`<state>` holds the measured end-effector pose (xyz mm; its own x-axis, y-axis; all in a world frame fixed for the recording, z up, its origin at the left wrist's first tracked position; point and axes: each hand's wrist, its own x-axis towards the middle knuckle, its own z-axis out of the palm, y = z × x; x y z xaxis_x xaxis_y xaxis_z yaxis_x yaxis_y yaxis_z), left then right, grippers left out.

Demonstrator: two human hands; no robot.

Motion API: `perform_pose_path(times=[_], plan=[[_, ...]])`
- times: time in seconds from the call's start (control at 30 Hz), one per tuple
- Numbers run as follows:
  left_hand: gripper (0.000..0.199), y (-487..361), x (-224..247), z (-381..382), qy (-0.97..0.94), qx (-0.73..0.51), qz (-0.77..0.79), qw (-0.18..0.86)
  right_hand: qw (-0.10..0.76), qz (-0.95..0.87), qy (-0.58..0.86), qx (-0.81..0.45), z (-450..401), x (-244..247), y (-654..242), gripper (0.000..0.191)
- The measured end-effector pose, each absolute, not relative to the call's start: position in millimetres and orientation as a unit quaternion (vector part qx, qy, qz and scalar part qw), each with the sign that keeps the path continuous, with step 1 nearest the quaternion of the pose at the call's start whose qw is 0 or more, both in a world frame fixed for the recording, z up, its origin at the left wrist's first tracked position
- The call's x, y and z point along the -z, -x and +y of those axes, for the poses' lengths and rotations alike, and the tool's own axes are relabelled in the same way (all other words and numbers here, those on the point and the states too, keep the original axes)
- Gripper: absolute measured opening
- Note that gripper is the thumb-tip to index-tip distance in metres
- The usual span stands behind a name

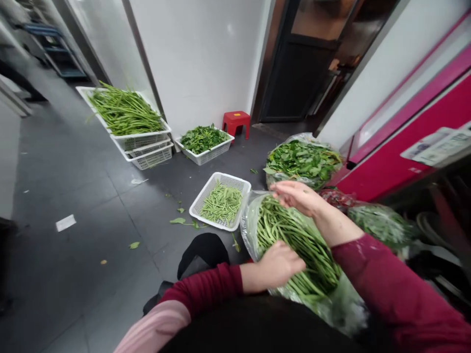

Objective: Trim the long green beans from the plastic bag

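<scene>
A clear plastic bag point(250, 223) lies open in front of me, full of long green beans point(312, 245). My left hand point(281, 264) rests on the beans with its fingers curled; what is inside the fingers, if anything, is hidden. Above the bag's far edge is my right hand point(296, 196), its fingers stretched out and nothing seen in it. Just left of the bag, a white basket point(195, 208) on the floor holds short cut bean pieces point(222, 202).
Stacked white baskets point(152, 157) with long green stalks stand at the back left. A basket of leafy greens point(206, 156) sits by a red stool point(236, 117). Bagged greens point(303, 159) lie beyond my right hand. Loose leaves point(134, 244) dot the floor. A person's leg point(22, 81) shows far left.
</scene>
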<state>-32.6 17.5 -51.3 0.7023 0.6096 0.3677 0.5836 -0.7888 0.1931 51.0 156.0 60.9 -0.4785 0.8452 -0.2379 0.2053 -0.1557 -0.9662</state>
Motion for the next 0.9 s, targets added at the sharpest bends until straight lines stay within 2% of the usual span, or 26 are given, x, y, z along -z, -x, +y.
perform_pose_path(times=[0.13, 0.2, 0.33, 0.43, 0.5, 0.57, 0.67, 0.8, 0.9], plan=[[0.018, 38, 31, 39, -0.883, -0.309, 0.345, 0.070, 0.110, -0.607, 0.462, -0.637, 85, -34, -137, 0.034], [0.021, 32, 21, 48, -0.884, -0.328, 0.319, 0.093, 0.099, -0.556, 0.447, -0.694, 50, -22, -161, 0.034], [0.020, 10, -3, 49, -0.889, -0.349, 0.272, 0.116, 0.229, -0.461, 0.411, -0.752, 8, -9, -174, 0.026], [0.020, -5, -17, 32, -0.847, -0.377, 0.343, 0.149, 0.341, -0.411, 0.413, -0.738, -7, -7, -178, 0.024], [0.019, -13, -20, 15, -0.817, -0.339, 0.399, 0.241, 0.403, -0.397, 0.417, -0.711, -13, -6, -181, 0.024], [0.027, -20, -19, -4, -0.788, -0.256, 0.414, 0.377, 0.444, -0.399, 0.426, -0.680, -18, -5, -182, 0.024], [0.028, -29, -13, -22, -0.743, -0.191, 0.419, 0.486, 0.472, -0.425, 0.464, -0.618, -25, -4, -180, 0.026], [0.023, -33, -5, -24, -0.687, -0.189, 0.486, 0.506, 0.461, -0.522, 0.555, -0.456, -32, -4, -170, 0.028], [0.025, -29, 3, -16, -0.687, -0.127, 0.530, 0.481, 0.422, -0.590, 0.597, -0.344, -36, -5, -165, 0.030]])
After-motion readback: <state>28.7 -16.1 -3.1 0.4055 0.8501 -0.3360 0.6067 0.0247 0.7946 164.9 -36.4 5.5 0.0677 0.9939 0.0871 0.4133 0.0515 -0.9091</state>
